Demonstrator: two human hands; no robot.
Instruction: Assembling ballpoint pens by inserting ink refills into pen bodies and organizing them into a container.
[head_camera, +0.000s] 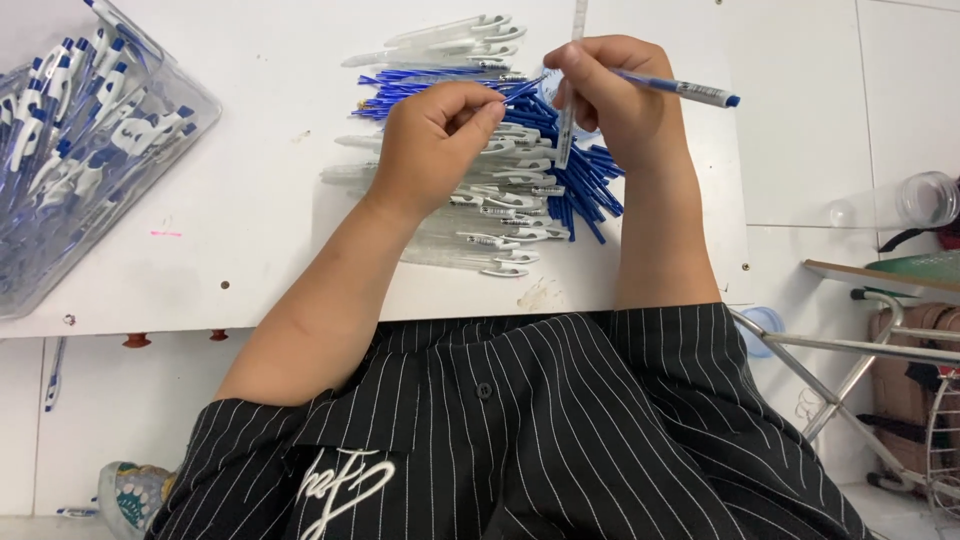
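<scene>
1. Refill, a thin blue stick with a pale tip section and a dark blue end, is pinched in the grip of the right hand; its long axis runs nearly level, sloping slightly down, with the tip pointing to the right, past the hand.
2. Also in the right hand stands a clear pen barrel, held close to upright, its top end running off the upper edge of the view.
3. Left hand is curled into a loose fist, thumb and forefinger pressed together on the end of another blue refill that points up and to the right toward the right hand.
4. Under both hands, on the white desk, lies a heap of blue refills fanned in several directions, and beside it a row of clear barrels with white clips, lying mostly level.
5. At the left edge of the desk sits a clear plastic box filled with finished blue and white pens.
6. At the bottom, a black pinstriped shirt carries a white script mark on the chest.
</scene>
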